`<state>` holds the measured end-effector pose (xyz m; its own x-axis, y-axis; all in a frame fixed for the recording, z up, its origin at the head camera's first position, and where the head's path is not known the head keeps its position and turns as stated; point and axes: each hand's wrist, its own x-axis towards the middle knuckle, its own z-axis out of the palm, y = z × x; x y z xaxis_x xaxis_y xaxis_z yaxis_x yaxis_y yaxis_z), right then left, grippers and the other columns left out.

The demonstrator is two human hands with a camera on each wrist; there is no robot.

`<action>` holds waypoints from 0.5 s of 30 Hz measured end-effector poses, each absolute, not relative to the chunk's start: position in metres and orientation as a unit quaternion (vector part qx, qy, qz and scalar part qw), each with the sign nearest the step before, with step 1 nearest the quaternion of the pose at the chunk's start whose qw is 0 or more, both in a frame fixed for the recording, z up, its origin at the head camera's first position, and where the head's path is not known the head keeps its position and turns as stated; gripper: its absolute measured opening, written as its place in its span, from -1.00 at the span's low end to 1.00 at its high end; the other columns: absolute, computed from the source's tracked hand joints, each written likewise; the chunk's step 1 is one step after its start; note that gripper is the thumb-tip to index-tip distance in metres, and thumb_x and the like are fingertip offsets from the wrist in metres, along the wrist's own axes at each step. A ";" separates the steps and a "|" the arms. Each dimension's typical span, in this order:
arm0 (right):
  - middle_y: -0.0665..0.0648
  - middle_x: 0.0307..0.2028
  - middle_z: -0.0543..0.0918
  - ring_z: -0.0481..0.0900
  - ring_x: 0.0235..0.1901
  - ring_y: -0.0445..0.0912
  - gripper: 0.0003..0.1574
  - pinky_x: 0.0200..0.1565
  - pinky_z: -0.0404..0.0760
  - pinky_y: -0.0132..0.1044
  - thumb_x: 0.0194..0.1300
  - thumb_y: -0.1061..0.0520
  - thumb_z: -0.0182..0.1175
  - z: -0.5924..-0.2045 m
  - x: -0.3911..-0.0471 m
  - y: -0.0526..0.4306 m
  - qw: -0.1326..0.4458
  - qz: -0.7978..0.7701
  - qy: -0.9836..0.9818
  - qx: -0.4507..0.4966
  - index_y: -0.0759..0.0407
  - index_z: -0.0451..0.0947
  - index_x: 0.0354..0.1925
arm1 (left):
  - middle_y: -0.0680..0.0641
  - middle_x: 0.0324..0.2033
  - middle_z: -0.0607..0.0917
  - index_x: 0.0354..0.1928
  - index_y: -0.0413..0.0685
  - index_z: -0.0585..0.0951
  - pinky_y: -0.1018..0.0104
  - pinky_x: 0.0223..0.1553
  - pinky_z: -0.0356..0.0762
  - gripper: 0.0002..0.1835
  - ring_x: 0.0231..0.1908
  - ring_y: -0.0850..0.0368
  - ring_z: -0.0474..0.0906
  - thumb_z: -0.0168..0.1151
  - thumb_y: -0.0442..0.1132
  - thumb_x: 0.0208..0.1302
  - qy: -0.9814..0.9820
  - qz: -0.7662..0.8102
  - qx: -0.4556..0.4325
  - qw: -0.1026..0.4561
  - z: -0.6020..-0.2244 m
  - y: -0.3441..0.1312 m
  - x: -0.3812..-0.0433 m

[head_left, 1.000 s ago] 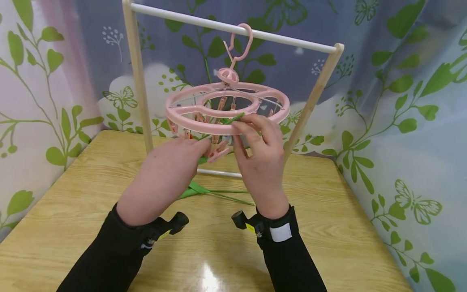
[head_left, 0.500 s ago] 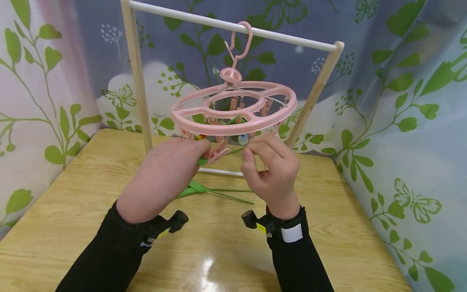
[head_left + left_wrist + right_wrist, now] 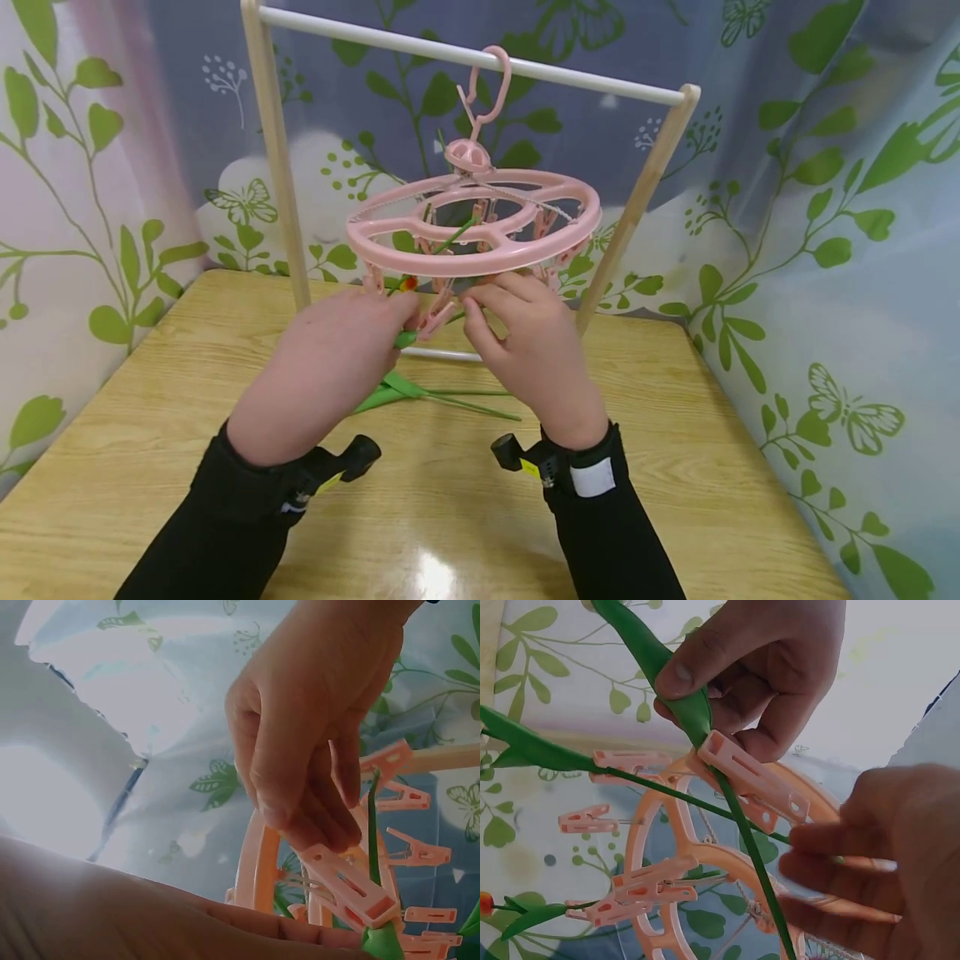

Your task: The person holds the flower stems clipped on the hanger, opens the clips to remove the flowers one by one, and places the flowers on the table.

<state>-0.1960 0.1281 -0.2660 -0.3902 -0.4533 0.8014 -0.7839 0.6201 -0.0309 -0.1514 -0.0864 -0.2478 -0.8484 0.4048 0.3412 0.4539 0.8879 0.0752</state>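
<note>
My left hand (image 3: 330, 358) pinches the green leaf (image 3: 641, 649) of an artificial flower between thumb and fingers; its flower head is out of sight. A pink clothespin (image 3: 754, 776) sits across the stem just beyond that leaf. My right hand (image 3: 528, 350) is beside the clothespin's handle end, under the ring of a pink drying hanger (image 3: 465, 265). In the right wrist view its fingers reach out loosely toward the stems, and in the left wrist view its thumb and fingers stay apart. Whether they touch the handles I cannot tell.
The hanger hooks over the white bar (image 3: 585, 77) of a wooden rack. Other clothespins hold green stems, one with a red-orange flower (image 3: 408, 283). More green stems (image 3: 465, 406) lie on the wooden table (image 3: 675, 467). Leaf-patterned curtains (image 3: 832, 333) enclose the table.
My right hand drew back from the ring to the right and down, then came left toward the clothespin. The hanger swung a little right and partly back. My left hand keeps its hold.
</note>
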 end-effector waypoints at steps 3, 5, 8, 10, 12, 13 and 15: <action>0.07 -0.18 0.73 0.54 -0.28 -0.08 -0.79 -0.17 0.49 -0.18 0.42 0.11 0.17 -0.267 -0.198 0.126 0.389 0.206 -0.825 0.354 0.15 0.72 -0.17 | 0.06 -0.60 0.49 -0.15 0.03 0.52 0.29 -0.57 0.33 -0.76 -0.59 0.10 0.40 0.35 -0.36 0.23 -0.953 -0.076 -0.236 0.176 -0.250 -0.088 -0.149; 0.08 -0.18 0.72 0.52 -0.29 -0.08 -0.80 -0.19 0.48 -0.17 0.42 0.12 0.16 -0.268 -0.200 0.127 0.387 0.207 -0.836 0.330 0.14 0.71 -0.18 | 0.06 -0.61 0.47 -0.19 0.03 0.49 0.28 -0.57 0.32 -0.78 -0.60 0.10 0.38 0.34 -0.36 0.24 -0.951 -0.075 -0.240 0.179 -0.250 -0.089 -0.148; 0.10 -0.16 0.72 0.56 -0.23 -0.03 -0.79 -0.14 0.53 -0.12 0.43 0.12 0.16 -0.268 -0.203 0.130 0.391 0.215 -0.842 0.304 0.14 0.72 -0.15 | 0.05 -0.60 0.47 -0.22 0.03 0.47 0.28 -0.56 0.33 -0.79 -0.58 0.10 0.39 0.33 -0.34 0.25 -0.952 -0.075 -0.240 0.176 -0.250 -0.089 -0.147; 0.12 -0.11 0.72 0.58 -0.13 0.04 -0.78 -0.07 0.54 -0.07 0.42 0.13 0.17 -0.268 -0.205 0.132 0.401 0.216 -0.841 0.292 0.14 0.73 -0.12 | 0.05 -0.59 0.47 -0.24 0.04 0.47 0.27 -0.57 0.34 -0.79 -0.58 0.10 0.40 0.33 -0.34 0.26 -0.954 -0.074 -0.237 0.170 -0.250 -0.089 -0.146; 0.13 -0.06 0.72 0.57 -0.05 0.09 -0.76 -0.01 0.54 -0.02 0.40 0.13 0.19 -0.268 -0.207 0.135 0.411 0.221 -0.839 0.281 0.14 0.74 -0.08 | 0.05 -0.59 0.48 -0.24 0.04 0.47 0.28 -0.57 0.35 -0.80 -0.57 0.10 0.40 0.31 -0.35 0.26 -0.956 -0.072 -0.234 0.160 -0.248 -0.090 -0.146; 0.14 -0.06 0.72 0.56 -0.04 0.10 -0.76 0.00 0.53 -0.02 0.40 0.13 0.20 -0.267 -0.209 0.137 0.415 0.222 -0.838 0.275 0.15 0.74 -0.08 | 0.05 -0.58 0.49 -0.24 0.04 0.47 0.28 -0.58 0.35 -0.80 -0.57 0.11 0.41 0.31 -0.35 0.26 -0.958 -0.071 -0.231 0.153 -0.247 -0.090 -0.147; 0.15 -0.06 0.72 0.56 -0.05 0.11 -0.75 -0.01 0.52 -0.01 0.40 0.12 0.20 -0.267 -0.211 0.140 0.420 0.224 -0.839 0.262 0.17 0.74 -0.07 | 0.06 -0.57 0.50 -0.21 0.05 0.49 0.29 -0.59 0.35 -0.80 -0.58 0.12 0.42 0.31 -0.35 0.25 -0.962 -0.069 -0.225 0.137 -0.245 -0.090 -0.147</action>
